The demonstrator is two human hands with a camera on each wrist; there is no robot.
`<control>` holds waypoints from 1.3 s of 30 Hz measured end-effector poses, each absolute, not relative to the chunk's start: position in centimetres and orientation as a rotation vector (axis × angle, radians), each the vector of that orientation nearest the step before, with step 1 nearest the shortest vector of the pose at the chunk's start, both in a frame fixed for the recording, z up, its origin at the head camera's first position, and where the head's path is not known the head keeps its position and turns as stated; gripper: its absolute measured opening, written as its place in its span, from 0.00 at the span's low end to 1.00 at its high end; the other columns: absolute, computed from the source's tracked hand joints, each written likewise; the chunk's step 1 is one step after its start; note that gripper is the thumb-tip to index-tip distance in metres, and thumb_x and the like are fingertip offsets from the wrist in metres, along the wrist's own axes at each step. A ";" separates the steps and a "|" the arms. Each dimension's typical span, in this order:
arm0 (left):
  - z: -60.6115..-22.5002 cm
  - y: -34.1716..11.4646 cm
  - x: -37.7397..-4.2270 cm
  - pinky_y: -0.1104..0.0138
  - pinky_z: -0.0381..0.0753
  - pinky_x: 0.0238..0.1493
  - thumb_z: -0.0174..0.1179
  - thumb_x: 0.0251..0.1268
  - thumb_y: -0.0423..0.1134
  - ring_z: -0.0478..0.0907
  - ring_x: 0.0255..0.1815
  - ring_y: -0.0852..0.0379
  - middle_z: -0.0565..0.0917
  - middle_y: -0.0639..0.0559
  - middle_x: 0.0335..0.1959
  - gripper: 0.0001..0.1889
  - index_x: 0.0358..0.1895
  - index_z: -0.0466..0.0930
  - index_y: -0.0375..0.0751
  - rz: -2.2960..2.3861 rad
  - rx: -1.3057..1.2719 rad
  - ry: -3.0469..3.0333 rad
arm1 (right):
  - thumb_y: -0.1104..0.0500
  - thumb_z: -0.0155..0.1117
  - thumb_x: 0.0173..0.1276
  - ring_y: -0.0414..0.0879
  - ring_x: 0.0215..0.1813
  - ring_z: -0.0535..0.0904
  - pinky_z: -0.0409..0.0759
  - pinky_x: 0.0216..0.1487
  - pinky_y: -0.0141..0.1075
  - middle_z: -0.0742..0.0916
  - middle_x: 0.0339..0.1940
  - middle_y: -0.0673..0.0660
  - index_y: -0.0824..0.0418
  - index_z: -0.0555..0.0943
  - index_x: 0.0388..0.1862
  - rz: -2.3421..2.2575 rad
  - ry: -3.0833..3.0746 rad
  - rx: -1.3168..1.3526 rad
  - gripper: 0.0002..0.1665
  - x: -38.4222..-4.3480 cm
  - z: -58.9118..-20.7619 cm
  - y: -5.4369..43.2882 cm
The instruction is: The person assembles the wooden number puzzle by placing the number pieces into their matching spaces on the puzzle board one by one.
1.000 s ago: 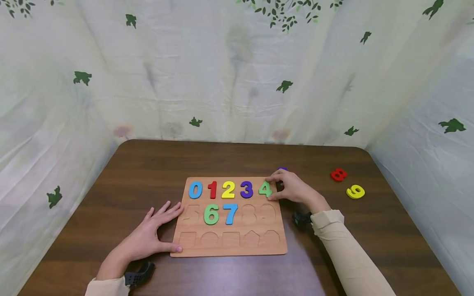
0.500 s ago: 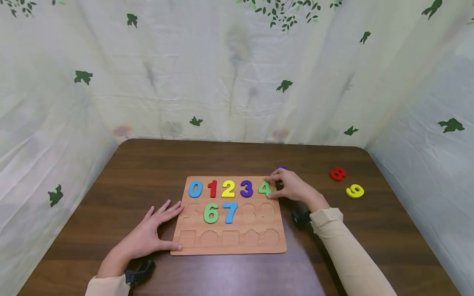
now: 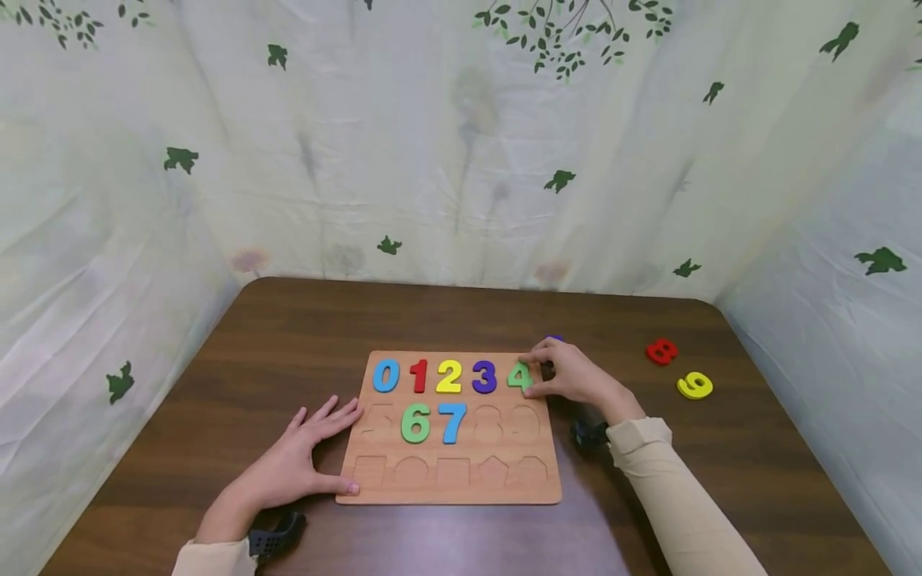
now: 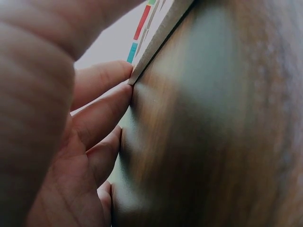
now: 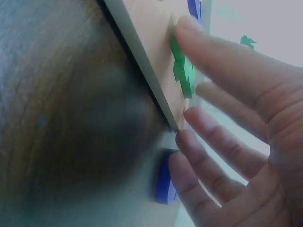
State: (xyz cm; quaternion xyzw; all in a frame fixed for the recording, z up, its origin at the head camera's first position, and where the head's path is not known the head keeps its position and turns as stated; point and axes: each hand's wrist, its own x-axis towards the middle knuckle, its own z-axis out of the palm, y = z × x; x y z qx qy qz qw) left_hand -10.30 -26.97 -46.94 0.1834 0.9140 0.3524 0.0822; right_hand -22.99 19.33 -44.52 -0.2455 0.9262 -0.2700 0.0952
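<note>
A wooden number puzzle board (image 3: pixel 450 432) lies on the table, with 0, 1, 2, 3, 6 and 7 in its recesses. At its upper right corner my right hand (image 3: pixel 579 382) pinches the green number 4 (image 3: pixel 519 375) between thumb and fingers. The right wrist view shows the thumb against the green 4 (image 5: pixel 182 66), which stands over the board's surface. My left hand (image 3: pixel 295 460) rests with spread fingers at the board's left edge, the thumb on the lower left corner. In the left wrist view, fingertips of the left hand (image 4: pixel 90 127) touch the board's side and the tabletop.
A purple piece (image 3: pixel 554 338) lies behind the right hand, mostly hidden. To the right on the brown table (image 3: pixel 324 320) are a red 8 (image 3: pixel 661 351) and a yellow 9 (image 3: pixel 695 386). A pale curtain (image 3: pixel 432 160) with leaf prints surrounds the table's back and sides.
The whole head view has shifted slightly down and right. Both hands and the green 4 keep nearly the same place on the board.
</note>
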 end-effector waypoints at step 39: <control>-46.9 -26.9 -10.2 0.25 0.36 0.82 0.84 0.45 0.64 0.48 0.88 0.27 0.68 0.44 0.85 0.57 0.82 0.70 0.54 1.048 0.534 2.727 | 0.51 0.81 0.67 0.69 0.76 0.74 0.73 0.78 0.66 0.79 0.76 0.68 0.63 0.74 0.78 -1.131 2.670 -0.397 0.45 -26.1 -46.4 26.1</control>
